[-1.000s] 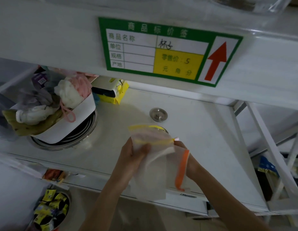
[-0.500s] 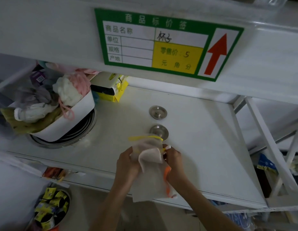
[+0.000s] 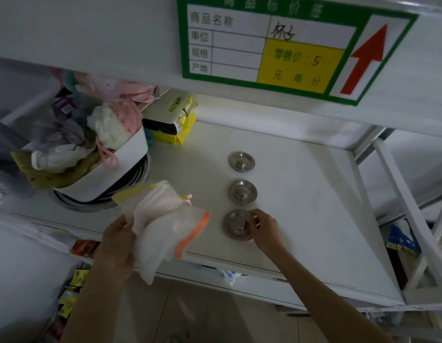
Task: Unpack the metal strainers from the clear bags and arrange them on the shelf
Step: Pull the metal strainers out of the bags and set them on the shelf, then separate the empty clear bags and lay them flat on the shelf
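Observation:
Three round metal strainers lie in a line on the white shelf (image 3: 301, 194): a far one (image 3: 241, 161), a middle one (image 3: 243, 192) and a near one (image 3: 236, 225). My right hand (image 3: 263, 229) has its fingertips on the right rim of the near strainer, which rests on the shelf. My left hand (image 3: 118, 241) grips a bunch of clear zip bags (image 3: 163, 226), one with a yellow seal and one with an orange seal, held above the shelf's front edge to the left of the strainers.
A white tub (image 3: 103, 174) stuffed with cloths and bath puffs sits on stacked metal pans at the left. Yellow packets (image 3: 175, 122) lie at the back. A green price label (image 3: 289, 45) hangs on the shelf above. A white frame (image 3: 413, 206) stands at the right.
Both hands were together on the bags. Now the right hand has come away with a strainer and set it down as the third in the line; the left hand keeps the bags.

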Demonstrator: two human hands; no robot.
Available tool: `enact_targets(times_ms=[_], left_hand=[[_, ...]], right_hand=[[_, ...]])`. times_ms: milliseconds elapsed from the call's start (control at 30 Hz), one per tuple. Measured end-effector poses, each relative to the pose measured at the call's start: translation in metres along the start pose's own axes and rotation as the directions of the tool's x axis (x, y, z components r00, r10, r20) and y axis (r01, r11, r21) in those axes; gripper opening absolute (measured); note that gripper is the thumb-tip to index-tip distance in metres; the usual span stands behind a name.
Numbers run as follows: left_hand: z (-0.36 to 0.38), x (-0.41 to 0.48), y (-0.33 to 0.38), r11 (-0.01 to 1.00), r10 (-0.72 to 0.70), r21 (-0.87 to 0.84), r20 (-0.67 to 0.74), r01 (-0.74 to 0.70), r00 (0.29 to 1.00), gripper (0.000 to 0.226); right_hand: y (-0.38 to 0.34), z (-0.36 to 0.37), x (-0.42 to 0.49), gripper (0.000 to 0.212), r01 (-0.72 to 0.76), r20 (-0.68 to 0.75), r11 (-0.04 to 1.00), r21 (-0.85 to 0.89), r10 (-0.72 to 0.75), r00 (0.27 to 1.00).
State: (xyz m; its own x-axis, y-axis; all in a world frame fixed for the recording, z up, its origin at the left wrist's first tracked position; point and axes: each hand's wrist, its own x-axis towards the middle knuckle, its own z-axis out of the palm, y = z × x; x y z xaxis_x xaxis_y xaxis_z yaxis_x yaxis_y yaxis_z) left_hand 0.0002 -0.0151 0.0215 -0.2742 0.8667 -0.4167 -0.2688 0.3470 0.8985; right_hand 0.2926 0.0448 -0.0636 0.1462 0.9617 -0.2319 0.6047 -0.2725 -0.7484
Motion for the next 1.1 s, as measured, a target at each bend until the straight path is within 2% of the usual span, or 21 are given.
enact_targets(times_ms=[67,167,267,400,500,567,600,633,700,733,800,900,967,1100], left_hand=[[-0.007,0.001,0.004,0.999,0.033,-0.03,-0.004,-0.033,0.999,0.025],[-0.009,0.0,0.008,0.997,0.061,-0.036,0.003,-0.061,0.998,0.024],[0.0,-0.006,0.01,0.997,0.08,0.005,0.02,-0.081,0.997,0.022],[0.026,-0.015,0.012,0.994,0.108,0.004,0.054,-0.108,0.993,0.026],[0.052,-0.018,0.011,0.977,0.184,0.091,0.119,-0.195,0.976,0.012],[0.068,-0.016,0.005,0.941,0.27,0.16,0.178,-0.299,0.946,0.003],[0.077,-0.016,0.001,0.912,0.311,0.214,0.195,-0.35,0.93,0.004],[0.086,-0.014,-0.003,0.88,0.34,0.272,0.211,-0.389,0.916,0.012],[0.104,-0.011,-0.013,0.847,0.352,0.331,0.235,-0.415,0.906,0.017],[0.114,-0.01,-0.018,0.836,0.355,0.347,0.247,-0.424,0.902,0.015],[0.133,-0.01,-0.028,0.81,0.363,0.387,0.26,-0.441,0.895,0.009],[0.156,-0.012,-0.038,0.794,0.359,0.414,0.27,-0.445,0.893,0.005],[0.165,-0.013,-0.045,0.816,0.328,0.396,0.284,-0.422,0.901,0.018],[0.176,-0.015,-0.053,0.873,0.291,0.304,0.304,-0.382,0.907,0.034]], right_hand=[[-0.004,0.002,0.001,0.017,0.048,-0.028,0.99,-0.136,-0.052,0.998],[-0.008,0.007,0.001,0.016,0.116,-0.01,0.916,-0.385,-0.13,0.992],[-0.006,0.012,-0.001,0.01,0.151,0.025,0.85,-0.505,-0.16,0.987],[-0.003,0.011,-0.002,0.021,0.147,-0.002,0.794,-0.59,-0.183,0.983],[-0.008,-0.005,-0.008,0.034,0.165,-0.087,0.884,-0.437,-0.224,0.971],[-0.018,-0.021,-0.015,0.026,0.175,-0.202,0.966,-0.191,-0.213,0.956],[-0.024,-0.03,-0.02,0.019,0.144,-0.238,0.989,-0.021,-0.145,0.96],[-0.03,-0.039,-0.024,0.014,0.077,-0.205,0.979,0.187,-0.038,0.978],[-0.043,-0.058,-0.033,0.031,-0.13,0.043,0.84,0.526,0.127,0.991],[-0.049,-0.068,-0.037,0.039,-0.227,0.168,0.788,0.572,0.158,0.973],[-0.053,-0.081,-0.044,0.047,-0.324,0.299,0.776,0.541,0.182,0.937],[-0.046,-0.091,-0.047,0.03,-0.338,0.341,0.765,0.548,0.165,0.925],[-0.034,-0.096,-0.046,0.018,-0.334,0.371,0.719,0.609,0.115,0.922],[-0.015,-0.107,-0.042,0.031,-0.385,0.377,0.586,0.713,0.143,0.915]])
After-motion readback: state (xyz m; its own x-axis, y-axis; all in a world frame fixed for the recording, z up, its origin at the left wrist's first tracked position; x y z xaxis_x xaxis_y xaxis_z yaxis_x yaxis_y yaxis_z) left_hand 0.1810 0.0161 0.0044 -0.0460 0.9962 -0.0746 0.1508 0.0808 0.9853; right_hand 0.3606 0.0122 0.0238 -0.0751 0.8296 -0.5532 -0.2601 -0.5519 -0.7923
